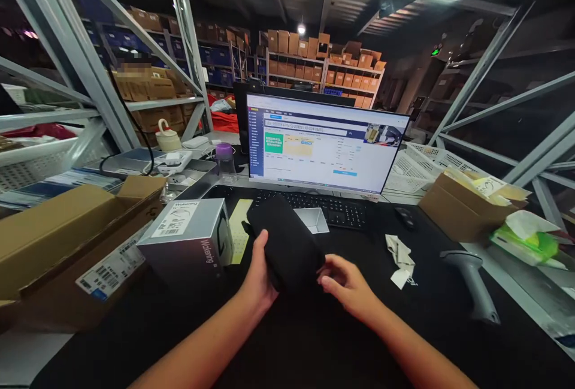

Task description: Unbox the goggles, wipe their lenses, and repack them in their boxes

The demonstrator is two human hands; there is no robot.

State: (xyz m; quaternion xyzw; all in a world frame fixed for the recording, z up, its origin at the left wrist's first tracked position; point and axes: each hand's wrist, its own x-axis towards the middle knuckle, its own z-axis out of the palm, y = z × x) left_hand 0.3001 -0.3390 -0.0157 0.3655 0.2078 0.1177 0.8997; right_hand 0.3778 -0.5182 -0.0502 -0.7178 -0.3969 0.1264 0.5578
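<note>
A black soft-looking case [287, 236] with rounded edges is held up at a tilt over the desk, in front of the keyboard. My left hand [259, 266] grips its left side, thumb on the upper face and the other fingers hidden beneath. At the lower right edge of the case, my right hand [344, 281] has its thumb and fingertips closed in a pinch; what lies between them is too small to make out. Left of the case stands a grey printed product box [184, 251] with a white label on top. A small open white box [313, 220] shows partly behind the case.
A monitor [309, 161] stands behind the keyboard [345, 212]. On the right are a crumpled paper [399, 260], a barcode scanner [471, 284], a mouse [404, 217] and a carton of papers [462, 206]. An open cardboard box [49, 257] fills the left.
</note>
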